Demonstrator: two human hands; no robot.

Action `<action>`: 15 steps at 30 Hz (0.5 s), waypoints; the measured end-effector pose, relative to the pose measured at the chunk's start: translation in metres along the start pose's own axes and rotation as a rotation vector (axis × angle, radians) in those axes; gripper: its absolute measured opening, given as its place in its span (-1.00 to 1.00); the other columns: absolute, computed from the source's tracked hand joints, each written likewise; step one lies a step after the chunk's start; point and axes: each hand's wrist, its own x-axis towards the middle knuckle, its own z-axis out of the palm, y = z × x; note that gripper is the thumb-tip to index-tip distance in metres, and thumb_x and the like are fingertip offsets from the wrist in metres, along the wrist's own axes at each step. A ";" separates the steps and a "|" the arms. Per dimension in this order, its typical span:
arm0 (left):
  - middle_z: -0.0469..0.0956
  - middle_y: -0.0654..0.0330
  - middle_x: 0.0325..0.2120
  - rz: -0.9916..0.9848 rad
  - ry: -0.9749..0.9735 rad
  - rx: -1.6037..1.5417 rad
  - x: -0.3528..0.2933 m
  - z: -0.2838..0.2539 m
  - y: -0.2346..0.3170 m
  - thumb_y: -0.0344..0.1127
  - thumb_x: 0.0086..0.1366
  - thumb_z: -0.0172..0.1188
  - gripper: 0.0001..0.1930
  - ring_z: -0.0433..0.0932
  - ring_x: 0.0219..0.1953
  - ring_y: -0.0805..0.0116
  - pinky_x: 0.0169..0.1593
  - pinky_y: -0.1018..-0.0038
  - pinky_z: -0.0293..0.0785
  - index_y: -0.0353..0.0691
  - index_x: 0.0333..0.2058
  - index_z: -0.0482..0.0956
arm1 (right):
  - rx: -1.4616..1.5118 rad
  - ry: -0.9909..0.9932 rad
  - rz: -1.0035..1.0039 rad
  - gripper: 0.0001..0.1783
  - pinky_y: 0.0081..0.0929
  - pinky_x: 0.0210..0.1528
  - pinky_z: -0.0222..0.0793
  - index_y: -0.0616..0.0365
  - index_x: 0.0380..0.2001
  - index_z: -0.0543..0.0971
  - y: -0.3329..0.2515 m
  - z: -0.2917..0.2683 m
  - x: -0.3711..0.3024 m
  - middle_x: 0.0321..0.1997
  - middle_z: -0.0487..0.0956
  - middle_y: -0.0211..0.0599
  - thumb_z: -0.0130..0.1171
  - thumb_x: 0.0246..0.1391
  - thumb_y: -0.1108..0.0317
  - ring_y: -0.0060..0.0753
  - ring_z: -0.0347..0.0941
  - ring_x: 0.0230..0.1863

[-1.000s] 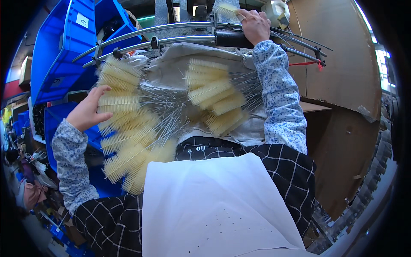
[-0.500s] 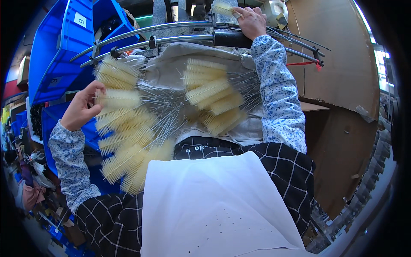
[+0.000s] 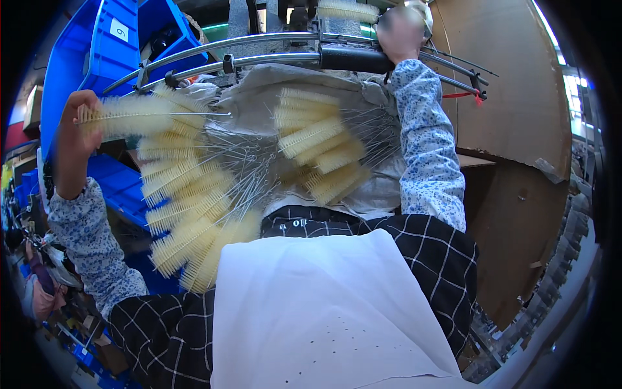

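My left hand (image 3: 76,139), smeared by motion, is closed at the bristle end of a cream bottle brush (image 3: 133,118). The brush's wire handle points right, its looped tip free over the pile. Below it, several more brushes (image 3: 184,194) lie fanned out over my left lap, wires inward. A second heap of brushes (image 3: 314,139) rests on the grey cloth (image 3: 249,97), wires to the right. Past the metal rails, my right hand (image 3: 403,29) is badly blurred, its fingers unreadable. Just left of it is another bottle brush (image 3: 348,10); whether the hand grips its wire is hidden.
Two bent metal rails (image 3: 272,59) with a black sleeve (image 3: 350,57) cross in front of the machine. Blue bins (image 3: 71,71) stand at left. A large cardboard sheet (image 3: 499,84) walls the right side. White covering (image 3: 324,298) lies over my checked apron.
My left hand has moved left and up, drawing one brush away from the left pile. My right hand has shifted right, and more of the brush beside it now shows.
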 end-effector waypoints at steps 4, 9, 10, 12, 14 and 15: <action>0.20 0.37 -0.41 -0.054 -0.011 0.016 -0.001 -0.006 -0.008 -0.36 -0.06 -0.04 -0.64 0.15 -0.52 0.69 -0.49 0.74 0.08 -0.20 -0.20 0.23 | 0.345 -0.110 -0.005 -0.61 -0.24 -0.14 0.21 -0.01 -0.17 0.42 0.011 0.016 -0.006 -0.25 0.44 -0.35 0.02 -0.14 0.16 -0.25 0.33 -0.15; 0.27 0.37 -0.44 -0.008 -0.009 -0.004 0.003 -0.008 -0.002 -0.35 -0.02 0.00 -0.58 0.20 -0.52 0.69 -0.49 0.74 0.10 -0.22 -0.12 0.23 | 0.361 -0.107 -0.028 -0.63 -0.27 -0.18 0.25 0.02 -0.19 0.43 -0.002 0.018 -0.004 -0.26 0.44 -0.33 0.02 -0.15 0.20 -0.25 0.36 -0.19; 0.27 0.38 -0.44 -0.002 0.008 -0.005 0.004 -0.007 0.000 -0.35 -0.02 0.00 -0.58 0.20 -0.51 0.69 -0.48 0.74 0.10 -0.22 -0.11 0.23 | 0.352 -0.116 -0.022 -0.64 -0.27 -0.18 0.25 0.02 -0.20 0.44 -0.009 0.015 -0.004 -0.26 0.44 -0.33 0.01 -0.15 0.21 -0.24 0.36 -0.19; 0.27 0.38 -0.42 0.009 0.045 -0.004 0.003 -0.004 0.005 -0.35 -0.02 0.01 -0.58 0.20 -0.50 0.69 -0.47 0.73 0.11 -0.22 -0.11 0.23 | 0.337 -0.142 -0.018 -0.65 -0.27 -0.18 0.25 0.02 -0.21 0.44 -0.023 0.009 -0.003 -0.26 0.44 -0.33 0.01 -0.16 0.23 -0.25 0.36 -0.19; 0.27 0.38 -0.42 -0.002 0.051 -0.005 0.000 -0.008 0.008 -0.35 -0.02 0.01 -0.57 0.20 -0.50 0.69 -0.47 0.73 0.11 -0.22 -0.11 0.23 | 0.347 -0.153 -0.012 -0.66 -0.24 -0.18 0.25 0.01 -0.23 0.45 -0.039 0.010 -0.002 -0.27 0.45 -0.33 0.00 -0.17 0.26 -0.25 0.36 -0.18; 0.27 0.38 -0.42 -0.007 0.050 -0.007 0.001 -0.008 0.008 -0.35 -0.02 0.01 -0.57 0.20 -0.50 0.70 -0.47 0.73 0.11 -0.23 -0.11 0.23 | 0.349 -0.153 -0.009 -0.67 -0.22 -0.18 0.25 0.01 -0.23 0.45 -0.048 0.011 -0.003 -0.26 0.45 -0.33 -0.01 -0.17 0.26 -0.25 0.36 -0.17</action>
